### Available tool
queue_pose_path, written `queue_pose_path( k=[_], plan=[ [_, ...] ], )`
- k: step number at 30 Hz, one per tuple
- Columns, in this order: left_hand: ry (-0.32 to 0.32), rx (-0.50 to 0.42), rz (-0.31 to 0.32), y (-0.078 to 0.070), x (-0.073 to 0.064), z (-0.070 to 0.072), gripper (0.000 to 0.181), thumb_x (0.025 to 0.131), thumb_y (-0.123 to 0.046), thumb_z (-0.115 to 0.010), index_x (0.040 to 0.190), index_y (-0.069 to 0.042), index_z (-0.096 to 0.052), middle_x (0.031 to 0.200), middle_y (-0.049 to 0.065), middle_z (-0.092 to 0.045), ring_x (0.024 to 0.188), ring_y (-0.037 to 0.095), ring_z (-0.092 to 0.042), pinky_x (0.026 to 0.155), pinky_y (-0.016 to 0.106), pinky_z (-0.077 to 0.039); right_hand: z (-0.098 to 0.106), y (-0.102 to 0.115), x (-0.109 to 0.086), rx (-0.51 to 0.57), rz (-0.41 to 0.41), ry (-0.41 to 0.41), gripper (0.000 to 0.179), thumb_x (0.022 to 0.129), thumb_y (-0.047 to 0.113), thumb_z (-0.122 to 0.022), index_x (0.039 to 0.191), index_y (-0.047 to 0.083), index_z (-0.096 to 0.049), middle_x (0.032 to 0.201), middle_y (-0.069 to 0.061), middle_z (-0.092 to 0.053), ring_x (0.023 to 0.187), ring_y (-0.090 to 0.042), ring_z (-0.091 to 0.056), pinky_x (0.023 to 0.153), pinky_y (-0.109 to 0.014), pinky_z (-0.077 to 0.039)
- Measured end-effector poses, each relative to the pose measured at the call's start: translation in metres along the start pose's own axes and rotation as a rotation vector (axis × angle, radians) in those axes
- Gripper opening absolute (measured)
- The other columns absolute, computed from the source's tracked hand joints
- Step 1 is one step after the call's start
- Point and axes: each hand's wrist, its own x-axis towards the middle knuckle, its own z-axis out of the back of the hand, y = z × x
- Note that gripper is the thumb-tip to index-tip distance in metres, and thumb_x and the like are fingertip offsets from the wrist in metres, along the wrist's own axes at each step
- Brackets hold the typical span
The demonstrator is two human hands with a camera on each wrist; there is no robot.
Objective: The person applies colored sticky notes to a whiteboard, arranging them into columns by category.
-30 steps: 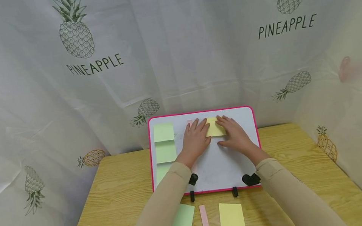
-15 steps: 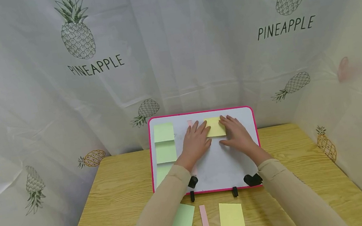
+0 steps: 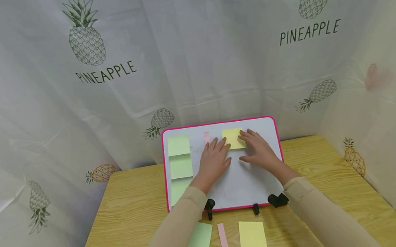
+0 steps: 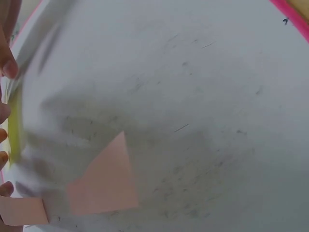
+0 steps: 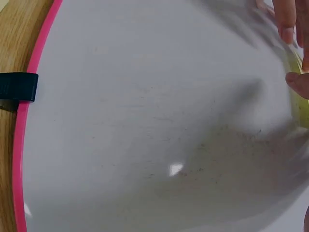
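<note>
A yellow sticky note (image 3: 233, 139) is on the upper part of a pink-edged whiteboard (image 3: 241, 184). My left hand (image 3: 213, 162) lies across the board, its outstretched fingertips at the note's left edge. On the other side, my right hand (image 3: 260, 152) rests its fingertips on the note's right edge, thumb spread apart below. A pink paper strip (image 3: 206, 137) shows above the left fingers. Only the note's yellow edge (image 4: 14, 128) and some fingertips appear in the left wrist view, along with pink paper (image 4: 108, 181). The right wrist view catches yellow paper (image 5: 300, 108) beside the fingers.
Down the board's left side runs a column of green sticky notes (image 3: 180, 166). Dark supports (image 3: 256, 209) hold its lower edge. On the wooden table (image 3: 121, 225) in front lie a green pad (image 3: 201, 237), a pink strip pad (image 3: 223, 238) and a yellow pad (image 3: 252, 236).
My left fingers have slid slightly down, uncovering more of the pink strip. The right fingertips have shifted a little outward toward the yellow note's right edge. The note stays in place.
</note>
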Motion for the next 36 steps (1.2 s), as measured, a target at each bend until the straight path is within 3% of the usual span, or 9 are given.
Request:
queue_pose_path(
  k=[12, 20, 29, 36],
  plan=[
    [-0.026, 0.010, -0.021, -0.005, -0.016, -0.005, 0.052, 0.097, -0.045, -0.055, 0.143, -0.022, -0.049, 0.156, -0.001, -0.032, 0.144, 0.026, -0.025, 0.115, 0.046, -0.021, -0.004, 0.017, -0.015, 0.032, 0.042, -0.018, 0.075, 0.075, 0.020, -0.086, 0.139, 0.001, -0.052, 0.150, -0.011, -0.042, 0.144, -0.031, -0.021, 0.116, -0.048, -0.015],
    [-0.046, 0.026, -0.038, -0.007, -0.028, -0.014, 0.052, 0.096, -0.046, -0.057, 0.141, -0.022, -0.052, 0.154, 0.000, -0.036, 0.142, 0.026, -0.029, 0.114, 0.046, -0.025, -0.006, 0.022, -0.030, 0.057, -0.001, 0.003, 0.076, 0.075, 0.023, -0.085, 0.141, 0.005, -0.050, 0.151, -0.008, -0.041, 0.144, -0.030, -0.021, 0.114, -0.054, -0.020],
    [-0.054, 0.022, -0.047, -0.009, -0.039, -0.018, 0.050, 0.096, -0.045, -0.058, 0.139, -0.021, -0.054, 0.154, 0.002, -0.037, 0.141, 0.027, -0.030, 0.114, 0.046, -0.024, -0.011, 0.025, -0.051, 0.077, 0.036, -0.024, 0.073, 0.074, 0.022, -0.086, 0.138, 0.005, -0.054, 0.148, -0.009, -0.045, 0.142, -0.032, -0.026, 0.110, -0.058, -0.025],
    [-0.041, 0.011, -0.056, -0.011, -0.047, -0.022, 0.049, 0.096, -0.045, -0.057, 0.140, -0.022, -0.053, 0.154, 0.002, -0.037, 0.141, 0.027, -0.030, 0.113, 0.046, -0.027, -0.015, 0.027, -0.069, 0.106, 0.009, -0.007, 0.071, 0.074, 0.021, -0.086, 0.137, 0.007, -0.055, 0.148, -0.008, -0.045, 0.142, -0.031, -0.026, 0.110, -0.058, -0.025]
  ],
)
